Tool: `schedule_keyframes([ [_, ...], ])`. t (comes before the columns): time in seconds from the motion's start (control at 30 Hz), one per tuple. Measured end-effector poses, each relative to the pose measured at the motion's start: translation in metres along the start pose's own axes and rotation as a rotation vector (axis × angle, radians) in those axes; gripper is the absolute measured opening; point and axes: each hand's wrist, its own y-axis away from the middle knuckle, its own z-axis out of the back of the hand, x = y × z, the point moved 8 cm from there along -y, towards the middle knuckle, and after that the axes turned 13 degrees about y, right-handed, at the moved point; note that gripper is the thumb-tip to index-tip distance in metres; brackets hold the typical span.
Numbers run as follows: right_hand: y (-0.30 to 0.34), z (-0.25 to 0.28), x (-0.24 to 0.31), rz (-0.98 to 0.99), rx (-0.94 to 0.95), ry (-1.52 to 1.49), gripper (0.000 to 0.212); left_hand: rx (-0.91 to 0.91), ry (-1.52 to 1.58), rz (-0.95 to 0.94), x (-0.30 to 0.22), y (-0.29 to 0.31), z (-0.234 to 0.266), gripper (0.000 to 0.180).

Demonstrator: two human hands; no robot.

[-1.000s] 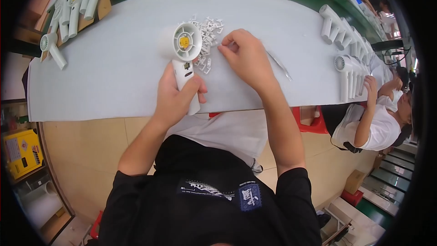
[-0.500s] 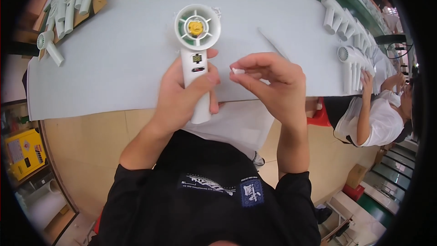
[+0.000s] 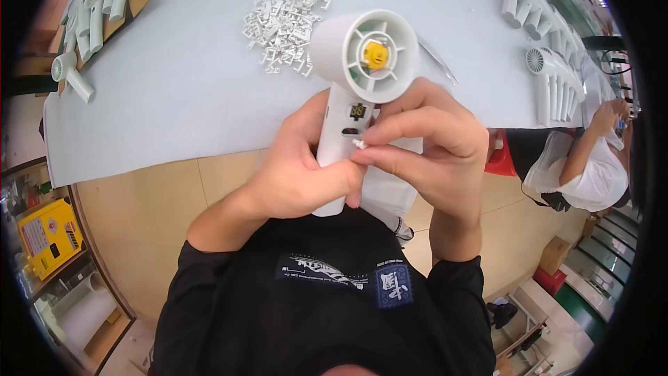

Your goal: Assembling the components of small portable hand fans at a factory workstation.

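Note:
My left hand (image 3: pixel 306 160) is wrapped round the handle of a white handheld fan (image 3: pixel 327 49), its thumb across the front. The fan's round head tilts toward the right, with a yellow centre showing behind its spokes. Below the head, the handle has a small dark display and a dark oval slot. Between thumb and forefinger my right hand (image 3: pixel 431 143) pinches a small white plastic piece (image 3: pixel 360 144), close beside that slot. Whether the piece touches the handle I cannot tell. Beyond the fan lies a pile of small white plastic parts (image 3: pixel 282 28).
Tweezers (image 3: pixel 438 59) lie on the table (image 3: pixel 174 97) right of the fan. More white fans (image 3: pixel 94 10) crowd a cardboard box at far left; others (image 3: pixel 557 87) stand in rows at the right. A person in a white top (image 3: pixel 588 170) sits at the right, by a red stool (image 3: pixel 501 157).
The fan has moved right and tilted, uncovering the pile of parts behind it. My right hand has brought the small white piece to the handle. The person at the right has drawn a hand back.

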Motion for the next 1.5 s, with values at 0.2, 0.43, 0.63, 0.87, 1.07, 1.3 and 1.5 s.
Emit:
schedule_keyframes([
  [0.2, 0.005, 0.001, -0.007, -0.1, -0.061, -0.178, 0.018, 0.043, -0.006, 0.053, 0.003, 0.003, -0.008, 0.052],
  [0.43, 0.008, 0.003, 0.005, -0.161, -0.019, -0.063, 0.017, 0.063, -0.158, -0.106, -0.005, 0.002, -0.018, 0.052],
  [0.63, 0.03, -0.012, -0.027, -0.505, -0.01, -0.399, 0.026, 0.14, -0.156, -0.109, 0.003, 0.005, -0.015, 0.047],
  [0.87, 0.027, -0.033, -0.022, -0.637, -0.159, -0.898, 0.039, 0.35, 0.046, -0.019, 0.016, 0.0, -0.017, 0.053],
  [1.07, 0.042, -0.032, -0.02, -0.556, 0.101, -0.715, 0.023, 0.328, -0.059, -0.218, 0.007, 0.005, -0.013, 0.046],
  [1.3, 0.045, -0.03, -0.012, -0.514, 0.043, -0.713, 0.023, 0.455, -0.241, -0.438, -0.01, 0.014, -0.017, 0.044],
  [1.5, 0.047, -0.032, -0.01, -0.559, -0.019, -0.768, 0.029, 0.584, -0.444, -0.553, -0.012, 0.013, -0.022, 0.046],
])
